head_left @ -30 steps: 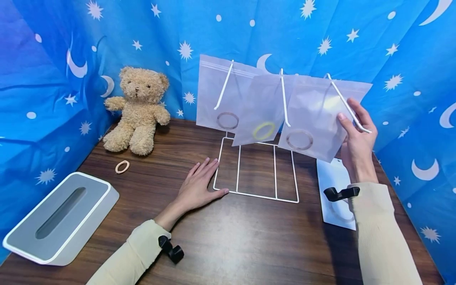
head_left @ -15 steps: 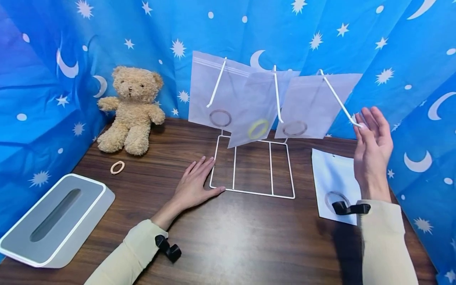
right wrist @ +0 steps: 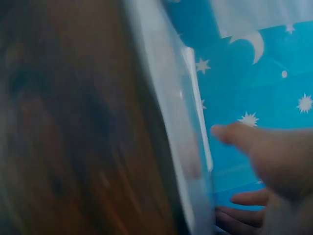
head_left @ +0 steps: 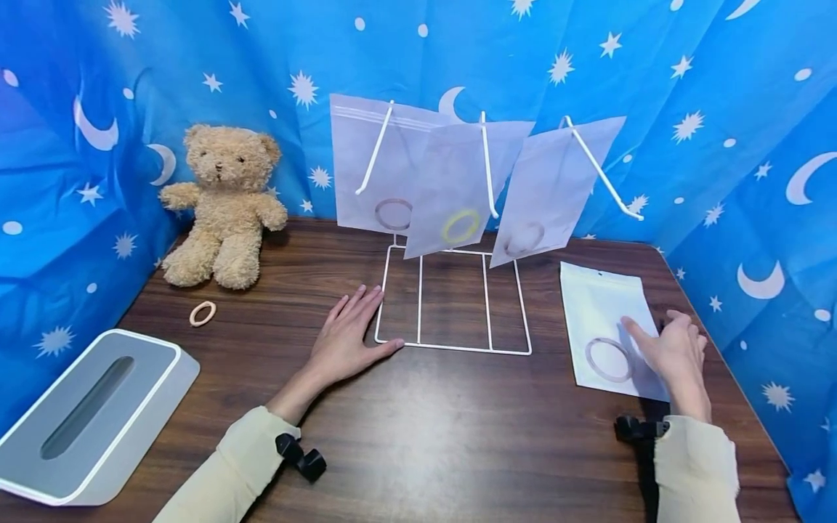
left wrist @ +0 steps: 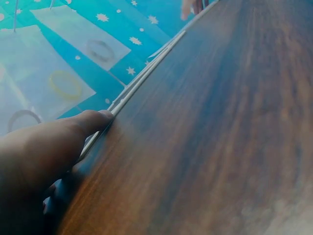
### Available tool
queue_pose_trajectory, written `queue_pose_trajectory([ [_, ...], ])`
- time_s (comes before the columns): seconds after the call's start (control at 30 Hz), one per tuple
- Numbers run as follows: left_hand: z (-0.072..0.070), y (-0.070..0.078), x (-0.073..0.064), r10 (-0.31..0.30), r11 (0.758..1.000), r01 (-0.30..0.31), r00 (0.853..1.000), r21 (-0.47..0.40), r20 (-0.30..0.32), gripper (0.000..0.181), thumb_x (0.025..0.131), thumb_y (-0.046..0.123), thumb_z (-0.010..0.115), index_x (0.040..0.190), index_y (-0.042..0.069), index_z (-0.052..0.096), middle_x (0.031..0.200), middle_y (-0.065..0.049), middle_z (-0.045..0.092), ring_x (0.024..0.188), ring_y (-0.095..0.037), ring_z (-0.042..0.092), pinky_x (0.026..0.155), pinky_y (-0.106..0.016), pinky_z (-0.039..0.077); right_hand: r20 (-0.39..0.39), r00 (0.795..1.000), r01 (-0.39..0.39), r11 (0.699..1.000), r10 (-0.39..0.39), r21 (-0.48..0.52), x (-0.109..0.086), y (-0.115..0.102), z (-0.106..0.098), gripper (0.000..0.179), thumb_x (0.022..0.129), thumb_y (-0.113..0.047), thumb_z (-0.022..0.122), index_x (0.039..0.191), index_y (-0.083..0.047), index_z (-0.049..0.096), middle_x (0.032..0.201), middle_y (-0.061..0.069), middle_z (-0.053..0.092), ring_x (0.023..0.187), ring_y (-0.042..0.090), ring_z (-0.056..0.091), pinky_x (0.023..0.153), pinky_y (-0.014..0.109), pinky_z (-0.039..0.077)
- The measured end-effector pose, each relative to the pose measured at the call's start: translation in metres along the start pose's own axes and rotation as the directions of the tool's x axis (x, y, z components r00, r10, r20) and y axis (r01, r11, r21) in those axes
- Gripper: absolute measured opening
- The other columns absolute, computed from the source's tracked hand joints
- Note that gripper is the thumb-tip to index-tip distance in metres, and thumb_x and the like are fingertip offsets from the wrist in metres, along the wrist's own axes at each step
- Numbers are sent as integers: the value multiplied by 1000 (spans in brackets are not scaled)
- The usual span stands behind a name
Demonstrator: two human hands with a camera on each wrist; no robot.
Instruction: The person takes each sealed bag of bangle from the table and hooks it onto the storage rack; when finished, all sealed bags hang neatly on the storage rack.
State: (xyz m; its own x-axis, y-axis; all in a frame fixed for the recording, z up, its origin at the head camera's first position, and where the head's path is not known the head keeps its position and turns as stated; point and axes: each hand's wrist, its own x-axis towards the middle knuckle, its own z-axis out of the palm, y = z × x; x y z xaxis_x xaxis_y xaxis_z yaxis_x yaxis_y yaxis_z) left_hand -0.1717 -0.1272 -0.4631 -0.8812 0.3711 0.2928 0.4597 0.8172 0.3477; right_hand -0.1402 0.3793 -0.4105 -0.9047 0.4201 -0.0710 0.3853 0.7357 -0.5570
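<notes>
My left hand (head_left: 346, 338) lies flat on the table, its fingers and thumb touching the left front corner of a white wire display rack (head_left: 458, 349). On the rack's three prongs hang frosted zip bags: a left one (head_left: 356, 167) with a brownish ring, a middle one (head_left: 445, 174) with a yellow ring, and a right one (head_left: 556, 174), turned at an angle, with a brownish ring. Another zip bag (head_left: 591, 309) with a ring inside lies flat on the table at right. Over its right edge hovers my right hand (head_left: 676, 356), fingers loosely spread and holding nothing.
A teddy bear (head_left: 225, 203) sits at the back left, with a small wooden ring (head_left: 203, 314) in front of it. A grey and white tissue box (head_left: 98, 414) stands at the near left. Blue star-patterned cloth (head_left: 706, 80) hangs behind the table.
My right hand has let go of the right hanging bag and moved down to the bag on the table. The hanging bag has swung round. My left hand stays at the rack.
</notes>
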Motion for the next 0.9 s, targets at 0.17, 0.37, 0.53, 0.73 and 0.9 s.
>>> queue_pose_trajectory([
  [0.17, 0, -1, -1, 2, 1000, -2, 1000, 4, -3, 97, 82, 74, 56, 154, 12, 33, 157, -2, 32, 146, -23, 19, 117, -46, 11, -36, 999, 36, 996, -39, -84, 4, 7, 9, 98, 91, -48, 65, 145, 17, 16, 131, 46, 30, 120, 59, 22, 99, 69, 21],
  [0.37, 0, -2, 0, 4, 1000, -4, 1000, 4, -9, 97, 83, 74, 56, 153, 11, 34, 157, -2, 33, 146, -23, 20, 117, -46, 11, -32, 999, 17, 999, -16, 27, 2, 5, 6, 82, 91, -38, 70, 143, 10, 29, 135, 41, 33, 122, 56, 26, 96, 67, 28],
  [0.53, 0, -1, 0, 5, 1000, -5, 1000, -5, -7, 96, 83, 73, 57, 153, 11, 34, 157, -3, 33, 146, -23, 20, 117, -46, 11, -16, 996, 88, 980, -87, 181, 1, 12, 3, 53, 91, -25, 71, 132, 4, 53, 140, 32, 40, 120, 45, 37, 87, 51, 40],
  [0.73, -1, 0, 0, 5, 1000, -5, 1000, -4, -9, 96, 83, 72, 58, 153, 10, 35, 156, -3, 33, 146, -24, 20, 117, -47, 11, 57, 992, 95, 974, -109, 205, 2, 14, -7, 55, 94, -31, 68, 137, 0, 55, 146, 30, 39, 125, 42, 37, 76, 31, 37],
  [0.9, -1, 1, 0, -5, 1000, 5, 1000, -6, 6, 96, 83, 72, 58, 153, 11, 34, 157, -3, 32, 147, -23, 19, 117, -47, 10, 44, 993, 98, 975, -109, 201, -4, 9, -21, 63, 89, -46, 69, 138, -7, 57, 124, 26, 54, 99, 32, 45, 61, 31, 34],
])
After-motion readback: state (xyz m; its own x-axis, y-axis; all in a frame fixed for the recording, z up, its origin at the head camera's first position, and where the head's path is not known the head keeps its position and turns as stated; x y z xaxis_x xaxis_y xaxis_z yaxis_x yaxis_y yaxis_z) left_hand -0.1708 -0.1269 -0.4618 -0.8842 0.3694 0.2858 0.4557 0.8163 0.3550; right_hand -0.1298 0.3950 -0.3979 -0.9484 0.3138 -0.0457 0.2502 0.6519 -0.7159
